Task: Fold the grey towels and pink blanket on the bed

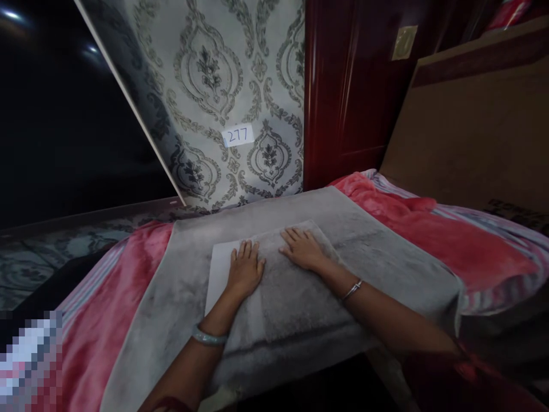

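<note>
A grey plush cloth (pixel 291 297), roughly rectangular, lies flat at the middle of a larger grey cover (pixel 369 246). Along its left side shows a flat white piece (pixel 218 272); whether it is a separate sheet or part of the cloth I cannot tell. My left hand (pixel 246 268) rests palm down where the white piece meets the grey cloth, fingers stretched out. Palm down as well, my right hand (pixel 303 249) lies on the upper right part of the cloth with its fingers spread. Neither hand grips anything.
Red plush fabric (pixel 398 229) with a striped edge hangs out from under the grey cover on both sides. Behind stands a patterned wall (pixel 266 74) with a paper label (pixel 238 135) reading 277. A large dark screen (pixel 77 114) is left, a cardboard box (pixel 476 120) right.
</note>
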`<state>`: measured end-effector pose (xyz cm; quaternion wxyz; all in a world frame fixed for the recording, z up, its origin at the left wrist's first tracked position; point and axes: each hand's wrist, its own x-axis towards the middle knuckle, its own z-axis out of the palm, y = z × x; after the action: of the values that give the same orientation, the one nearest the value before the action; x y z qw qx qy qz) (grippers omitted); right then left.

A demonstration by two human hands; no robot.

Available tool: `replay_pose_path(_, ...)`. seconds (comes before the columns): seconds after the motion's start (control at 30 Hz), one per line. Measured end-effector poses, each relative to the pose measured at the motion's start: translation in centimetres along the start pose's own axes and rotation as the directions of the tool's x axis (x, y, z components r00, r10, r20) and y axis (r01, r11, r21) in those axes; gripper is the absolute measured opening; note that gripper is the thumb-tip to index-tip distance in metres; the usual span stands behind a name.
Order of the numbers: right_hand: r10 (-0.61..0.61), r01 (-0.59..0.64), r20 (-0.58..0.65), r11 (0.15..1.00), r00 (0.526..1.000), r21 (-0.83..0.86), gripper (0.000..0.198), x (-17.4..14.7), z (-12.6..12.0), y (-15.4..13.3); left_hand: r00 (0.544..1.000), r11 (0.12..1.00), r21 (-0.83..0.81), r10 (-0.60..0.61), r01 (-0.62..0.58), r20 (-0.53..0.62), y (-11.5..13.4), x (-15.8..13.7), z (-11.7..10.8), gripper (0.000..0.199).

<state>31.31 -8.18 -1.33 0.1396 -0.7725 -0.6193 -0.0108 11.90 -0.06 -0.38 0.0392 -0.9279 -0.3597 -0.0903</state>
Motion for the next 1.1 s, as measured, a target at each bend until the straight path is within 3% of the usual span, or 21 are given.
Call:
replay_pose_path(0.27, 0.215, -0.220, 0.068, 0.972, 0.974, 0.086, 0.066, -2.1, -0.3, 6.5, 1.000, 0.999, -0.031, -0.013, 0.013, 0.024, 0.1, 0.1, 0.1, 0.058)
replay_pose_path(0.47, 0.207, -0.210, 0.030, 0.966, 0.978, 0.152, 0.063, -3.4, 0.7, 9.0, 1.000, 0.999, -0.051, -0.009, 0.009, -0.005, -0.1, 0.1, 0.2, 0.057)
replay_pose_path(0.57, 0.194, -0.203, 0.074, 0.967, 0.978, 0.150, 0.061, -3.5, -0.2, 9.4, 1.000, 0.998, -0.064, -0.005, 0.004, -0.010, -0.1, 0.1, 0.2, 0.057)
replay_pose_path(0.63, 0.239, -0.251, 0.104, 0.961, 0.965, 0.119, 0.061, -3.7, -1.6, 8.3, 1.000, 0.998, -0.065, -0.004, 0.004, -0.013, -0.1, 0.1, 0.1, 0.057)
replay_pose_path(0.73, 0.256, -0.256, 0.005, 0.965, 0.967, 0.058, 0.059, -4.8, -3.4, 4.2, 1.000, 0.998, -0.060, -0.008, 0.008, -0.006, -0.1, 0.1, 0.0, 0.057)
replay_pose_path(0.83, -0.002, 0.006, -0.076, 0.999, 0.997, 0.052, 0.060, -6.9, -3.2, -1.8, 1.000, 0.998, -0.056, -0.005, 0.005, -0.007, -0.1, 0.1, -0.1, 0.057)
replay_pose_path(0.93, -0.159, 0.158, 0.011, 0.985, 0.987, 0.068, 0.062, -8.7, -1.4, -6.1, 1.000, 0.999, -0.051, -0.003, 0.001, -0.030, -0.1, 0.1, -0.1, 0.055)
replay_pose_path(1.0, -0.181, 0.178, 0.032, 0.981, 0.983, 0.079, 0.062, -9.4, -0.4, -6.9, 1.000, 0.999, -0.048, -0.001, -0.001, -0.029, -0.1, 0.0, -0.1, 0.055)
replay_pose_path(1.1, -0.163, 0.161, 0.025, 0.984, 0.986, 0.080, 0.063, -9.9, -0.2, -5.2, 1.000, 0.999, -0.039, 0.003, -0.003, -0.020, -0.2, 0.0, -0.1, 0.056)
